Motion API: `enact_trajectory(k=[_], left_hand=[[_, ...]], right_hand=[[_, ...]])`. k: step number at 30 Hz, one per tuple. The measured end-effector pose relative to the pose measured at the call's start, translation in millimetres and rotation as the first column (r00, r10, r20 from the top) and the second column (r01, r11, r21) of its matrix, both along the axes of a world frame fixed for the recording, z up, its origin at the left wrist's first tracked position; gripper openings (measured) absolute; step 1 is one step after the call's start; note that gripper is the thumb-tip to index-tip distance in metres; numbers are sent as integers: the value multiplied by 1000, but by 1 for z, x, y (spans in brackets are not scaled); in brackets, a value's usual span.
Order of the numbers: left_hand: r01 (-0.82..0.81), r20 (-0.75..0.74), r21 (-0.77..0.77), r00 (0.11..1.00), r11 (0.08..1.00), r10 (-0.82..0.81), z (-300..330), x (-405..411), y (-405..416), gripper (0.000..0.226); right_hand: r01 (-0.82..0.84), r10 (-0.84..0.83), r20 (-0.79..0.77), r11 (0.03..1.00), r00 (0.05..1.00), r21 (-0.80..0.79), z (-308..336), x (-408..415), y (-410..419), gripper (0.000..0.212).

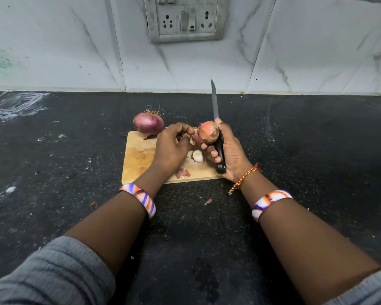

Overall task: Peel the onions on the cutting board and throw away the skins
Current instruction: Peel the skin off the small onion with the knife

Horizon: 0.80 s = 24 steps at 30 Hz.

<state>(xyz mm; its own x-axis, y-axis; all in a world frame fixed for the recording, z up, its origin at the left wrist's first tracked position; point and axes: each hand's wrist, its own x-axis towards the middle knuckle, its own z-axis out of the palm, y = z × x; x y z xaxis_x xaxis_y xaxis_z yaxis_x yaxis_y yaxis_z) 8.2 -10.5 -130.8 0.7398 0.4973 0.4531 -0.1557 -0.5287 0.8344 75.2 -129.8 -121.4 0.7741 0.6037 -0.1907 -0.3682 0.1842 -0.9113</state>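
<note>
Now the right hand [227, 150] is gripping both the knife [218, 148] and the half-skinned onion [208, 132], blade pointing up and away. The left hand [172, 146], fingers [183, 128] curled, is pinching loose skin [193, 138] just left of that onion; the second onion [148, 124] is sitting beyond on the cutting board [136, 157].

Surface [295, 150]: black speckled stone, meets white marbled wall tiles at rear. Pale rectangular wooden cutting board [139, 159] lies flat at centre. Small pink skin scrap [207, 201] on surface just before board. White smears [15, 106] at far left.
</note>
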Motion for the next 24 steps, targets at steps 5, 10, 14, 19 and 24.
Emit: enact_trajectory(k=[5, 10, 14, 19, 24], left_hand=[[-78, -61, 56, 995, 995, 81, 0, 2, -1, 19], [-140, -89, 39, 986, 989, 143, -2, 1, 1, 19], [-151, -14, 7, 988, 988, 151, 0, -2, 0, 25], [-69, 3, -104, 998, 992, 70, 5, -6, -2, 35], [11, 40, -188, 999, 982, -4, 8, -8, -6, 20]], right_hand=[[-38, 39, -24, 999, 999, 22, -3, 3, 0, 55], [-15, 22, -56, 991, 998, 132, -3, 4, -4, 50], [24, -24, 1, 985, 1000, 170, -1, -1, 0, 37], [45, -47, 14, 989, 999, 141, 1, -6, 0, 36], [65, -62, -22, 980, 998, 186, 8, -12, 1, 22]])
